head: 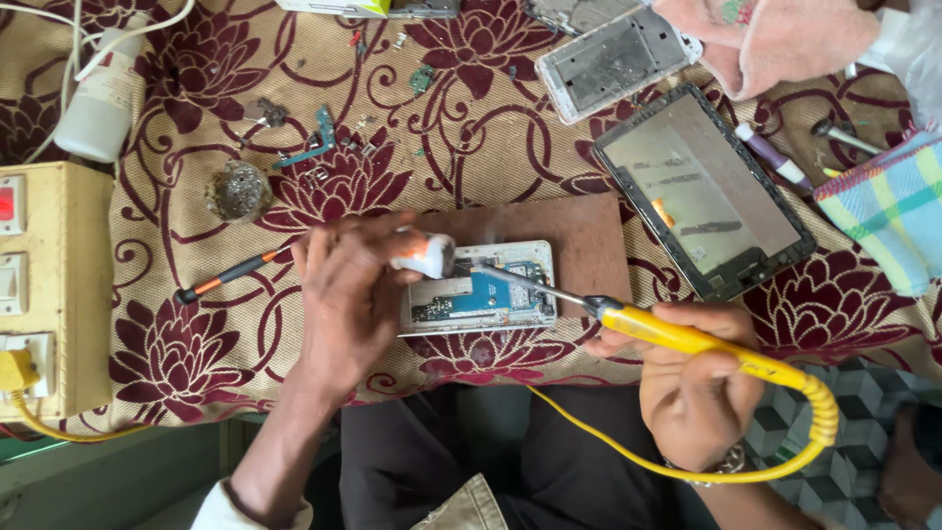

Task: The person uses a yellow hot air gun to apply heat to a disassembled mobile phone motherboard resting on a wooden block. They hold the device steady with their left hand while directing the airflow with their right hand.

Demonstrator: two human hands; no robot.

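At frame centre, on a brown board, lay the opened white phone with exposed blue circuit board (478,290), seemingly light, rigid, fragile, best held by its edges. The left hand (343,294) clenched a small white-and-orange tube (424,254); the right hand (692,388) clasped the yellow-handled soldering iron (677,337).

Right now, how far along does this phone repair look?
Done: the opened phone lies on a brown board with its back off and circuit board bare. In hand: the right hand holds a yellow soldering iron, tip on the board with a wisp of smoke, while the left hand holds a small white and orange tube beside it. Left: the phone is not closed, and small loose parts lie on the cloth.
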